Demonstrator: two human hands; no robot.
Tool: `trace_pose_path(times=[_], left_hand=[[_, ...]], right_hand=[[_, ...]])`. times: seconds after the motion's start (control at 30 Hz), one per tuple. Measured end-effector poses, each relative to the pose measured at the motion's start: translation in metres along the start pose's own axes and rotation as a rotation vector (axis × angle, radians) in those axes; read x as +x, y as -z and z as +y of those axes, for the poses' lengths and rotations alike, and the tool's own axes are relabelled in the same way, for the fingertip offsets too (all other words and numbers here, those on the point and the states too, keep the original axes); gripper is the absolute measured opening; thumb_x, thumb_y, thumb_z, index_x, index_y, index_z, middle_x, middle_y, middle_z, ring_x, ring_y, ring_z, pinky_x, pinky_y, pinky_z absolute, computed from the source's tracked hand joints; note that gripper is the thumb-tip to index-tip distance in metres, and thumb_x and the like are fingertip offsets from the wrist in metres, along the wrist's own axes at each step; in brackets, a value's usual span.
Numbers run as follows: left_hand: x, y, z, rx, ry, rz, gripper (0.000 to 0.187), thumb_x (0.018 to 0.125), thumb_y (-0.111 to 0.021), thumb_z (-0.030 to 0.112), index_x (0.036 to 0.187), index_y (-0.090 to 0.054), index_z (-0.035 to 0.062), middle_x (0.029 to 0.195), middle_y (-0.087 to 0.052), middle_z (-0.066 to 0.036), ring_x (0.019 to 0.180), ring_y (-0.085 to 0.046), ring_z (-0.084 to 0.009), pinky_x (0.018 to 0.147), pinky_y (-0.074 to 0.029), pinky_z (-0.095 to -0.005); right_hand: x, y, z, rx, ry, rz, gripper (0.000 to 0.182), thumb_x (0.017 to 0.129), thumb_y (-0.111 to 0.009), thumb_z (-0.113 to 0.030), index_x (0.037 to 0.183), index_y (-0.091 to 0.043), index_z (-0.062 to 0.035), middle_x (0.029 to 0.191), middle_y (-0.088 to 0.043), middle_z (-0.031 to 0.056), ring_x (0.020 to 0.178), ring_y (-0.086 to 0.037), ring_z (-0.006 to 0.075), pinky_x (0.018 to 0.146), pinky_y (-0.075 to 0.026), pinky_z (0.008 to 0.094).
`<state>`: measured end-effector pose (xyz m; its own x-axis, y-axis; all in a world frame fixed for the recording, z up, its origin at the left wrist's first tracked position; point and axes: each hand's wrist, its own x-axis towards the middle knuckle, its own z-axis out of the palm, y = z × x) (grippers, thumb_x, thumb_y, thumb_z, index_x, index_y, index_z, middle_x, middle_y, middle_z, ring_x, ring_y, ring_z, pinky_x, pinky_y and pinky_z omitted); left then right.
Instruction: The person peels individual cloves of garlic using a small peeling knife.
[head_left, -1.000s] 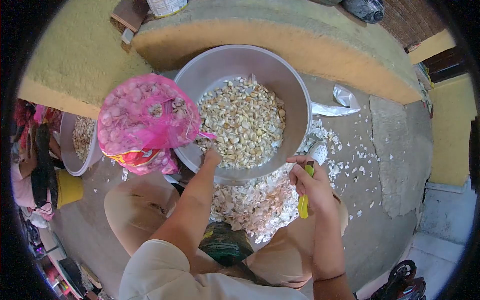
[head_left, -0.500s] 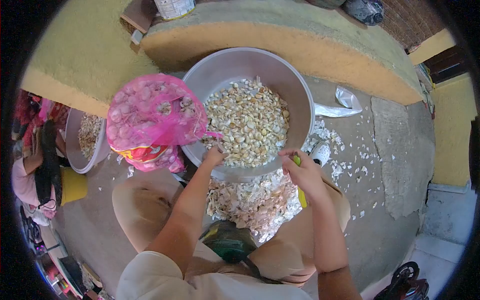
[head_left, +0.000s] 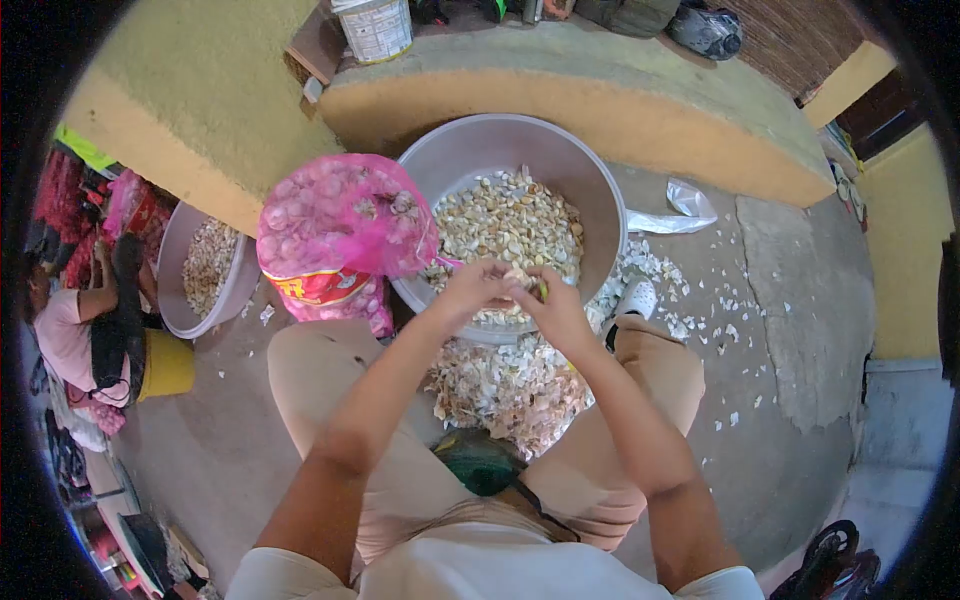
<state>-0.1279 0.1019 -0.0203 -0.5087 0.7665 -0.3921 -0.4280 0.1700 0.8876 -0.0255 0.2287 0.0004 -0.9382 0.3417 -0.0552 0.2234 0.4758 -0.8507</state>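
My left hand (head_left: 480, 288) and my right hand (head_left: 556, 308) meet over the near side of a large grey basin (head_left: 510, 128). Pinched in my left fingers is a pale garlic piece (head_left: 516, 276), partly covered by the fingertips of both hands. My right hand is closed round a slim yellow-green tool (head_left: 543, 290), mostly hidden by the fingers. Loose garlic cloves (head_left: 505, 225) cover the basin's floor. Against the basin's left side leans a pink net sack (head_left: 345, 220) full of garlic bulbs. A heap of papery garlic skins (head_left: 510, 390) lies between my knees, below the basin.
Skin scraps (head_left: 680, 300) litter the floor to the right, near a white clog (head_left: 637, 298) and a silvery strip (head_left: 675, 215). Behind the basin runs a low yellow ledge (head_left: 570, 110). At left a person (head_left: 75, 330) sits by another basin (head_left: 240, 280) and a yellow bucket (head_left: 168, 362).
Both hands have come together over the basin's near side; before, they were apart, the left at the sack's edge and the right at the rim. A garlic piece now shows between them.
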Motion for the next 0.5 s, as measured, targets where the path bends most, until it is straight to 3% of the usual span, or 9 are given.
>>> trace_pose_path(times=[0.07, 0.17, 0.3, 0.37, 0.43, 0.5], left_hand=[[-0.013, -0.002, 0.025, 0.078, -0.011, 0.005, 0.026, 0.082, -0.053, 0.014, 0.102, -0.048, -0.0019, 0.087, -0.053, -0.008, 0.082, -0.055, -0.0137, 0.069, -0.051, -0.0283], [-0.024, -0.004, 0.041, 0.212, -0.027, -0.088, 0.025, 0.086, -0.045, 0.022, 0.097, -0.048, -0.0007, 0.075, -0.052, -0.005, 0.067, -0.057, -0.0131, 0.053, -0.051, -0.0261], [-0.021, 0.001, 0.054, 0.222, 0.045, -0.165, 0.034, 0.088, -0.037, 0.033, 0.092, -0.049, 0.0011, 0.068, -0.049, -0.004, 0.055, -0.055, -0.0114, 0.042, -0.048, -0.0234], [-0.01, 0.002, 0.051, 0.294, -0.02, -0.152, 0.036, 0.088, -0.038, 0.035, 0.086, -0.049, 0.0001, 0.062, -0.048, -0.005, 0.05, -0.052, -0.0115, 0.039, -0.047, -0.0247], [-0.005, -0.004, 0.043, 0.36, -0.091, -0.044, 0.038, 0.087, -0.039, 0.035, 0.078, -0.051, -0.0006, 0.058, -0.047, -0.006, 0.044, -0.048, -0.0122, 0.035, -0.043, -0.0259], [-0.002, -0.007, 0.04, 0.446, -0.135, 0.02, 0.039, 0.087, -0.039, 0.034, 0.076, -0.052, -0.0008, 0.058, -0.048, -0.007, 0.047, -0.049, -0.0139, 0.042, -0.044, -0.0281]], right_hand=[[0.0, 0.013, -0.026, 0.018, 0.008, -0.017, 0.036, 0.074, -0.063, -0.026, 0.099, -0.052, -0.0017, 0.073, -0.057, 0.0124, 0.064, -0.053, 0.0187, 0.06, -0.042, 0.0292], [0.005, 0.02, -0.032, -0.074, 0.041, -0.065, 0.036, 0.074, -0.064, -0.026, 0.098, -0.052, -0.0014, 0.073, -0.057, 0.0141, 0.063, -0.053, 0.0197, 0.06, -0.042, 0.0298], [0.014, 0.033, -0.052, -0.046, 0.145, -0.142, 0.037, 0.073, -0.064, -0.026, 0.096, -0.051, -0.0012, 0.077, -0.057, 0.0171, 0.068, -0.055, 0.0253, 0.062, -0.043, 0.0327], [0.019, 0.033, -0.055, -0.099, 0.176, -0.173, 0.038, 0.072, -0.063, -0.027, 0.098, -0.051, -0.0017, 0.081, -0.057, 0.0197, 0.076, -0.057, 0.0321, 0.067, -0.043, 0.0363], [0.023, 0.028, -0.049, -0.095, 0.124, -0.154, 0.039, 0.071, -0.064, -0.026, 0.097, -0.05, -0.0011, 0.083, -0.057, 0.0197, 0.08, -0.056, 0.033, 0.069, -0.043, 0.0373], [0.026, 0.02, -0.038, -0.057, 0.089, -0.125, 0.039, 0.071, -0.065, -0.025, 0.096, -0.049, -0.0008, 0.085, -0.057, 0.0193, 0.081, -0.056, 0.0337, 0.069, -0.043, 0.0375]])
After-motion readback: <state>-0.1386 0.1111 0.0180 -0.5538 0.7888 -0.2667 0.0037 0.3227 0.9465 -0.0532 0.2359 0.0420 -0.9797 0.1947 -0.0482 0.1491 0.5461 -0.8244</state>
